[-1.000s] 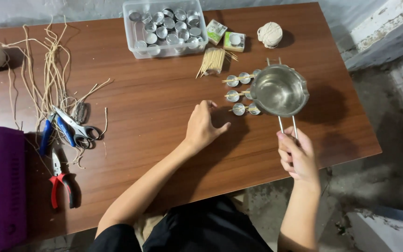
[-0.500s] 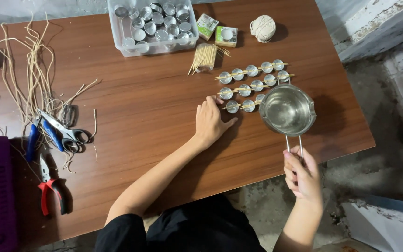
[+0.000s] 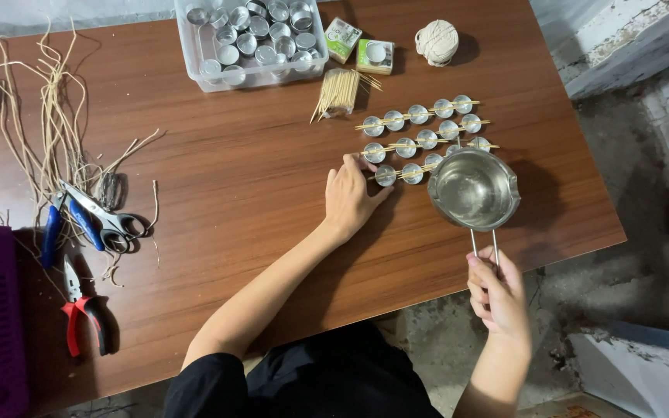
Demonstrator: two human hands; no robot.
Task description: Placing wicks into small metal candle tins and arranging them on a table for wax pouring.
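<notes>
Holding small steel pouring pot (image 3: 474,190) by wire handle, right hand (image 3: 497,298) clenched, pot poised over lowest row of small metal cups (image 3: 420,138). Left hand (image 3: 350,193) resting open, fingertips at end cup. Cups set out with sticks across; pouring seemingly unfinished. Spare cups in clear bin (image 3: 253,42).

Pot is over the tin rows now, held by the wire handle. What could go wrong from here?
The right hand grips only the end of the thin wire handle, so the metal pot could tip and spill over the small round tins. The left hand rests against the nearest tins, so a spill could reach its fingers. The tins are light, with sticks laid across them; a nudge from the pot might knock them askew.
</notes>
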